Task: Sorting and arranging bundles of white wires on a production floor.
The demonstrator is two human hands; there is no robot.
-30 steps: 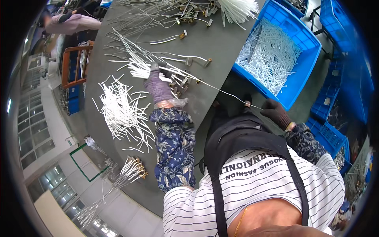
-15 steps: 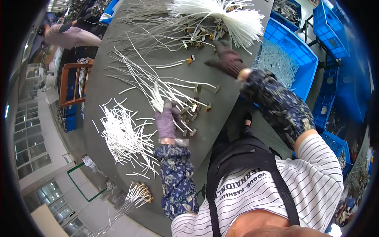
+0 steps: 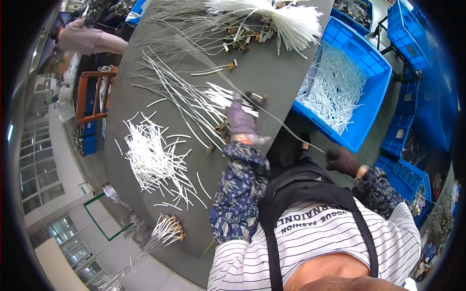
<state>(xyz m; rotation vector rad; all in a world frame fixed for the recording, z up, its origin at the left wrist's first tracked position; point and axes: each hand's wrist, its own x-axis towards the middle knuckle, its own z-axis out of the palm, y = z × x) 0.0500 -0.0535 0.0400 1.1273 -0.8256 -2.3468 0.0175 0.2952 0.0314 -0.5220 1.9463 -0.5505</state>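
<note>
Over the near part of the table, my left hand (image 3: 241, 119), in a purple glove, is closed on a small bunch of short white tubes (image 3: 219, 96). A small metal connector (image 3: 256, 97) shows just beyond its fingertips. My right hand (image 3: 342, 161), in a dark glove, is off the table's right edge near my waist, its fingers closed on the end of a thin wire (image 3: 286, 127). That wire runs back past my left fingertips, and a blurred streak continues over the table. Long white-sleeved wires (image 3: 182, 102) lie beside my left hand, some with connectors partly hidden under it.
A loose pile of short white tubes (image 3: 153, 157) lies on the grey table (image 3: 272, 68) at left. A thick white wire bundle (image 3: 264, 14) is at the far end. A blue crate (image 3: 357, 131) of white tubes stands to the right. Another person (image 3: 87, 39) is at far left.
My right hand has moved from over the far table to beside my waist, drawing a wire with it. My left hand has shifted right and away from me with the short tubes.
</note>
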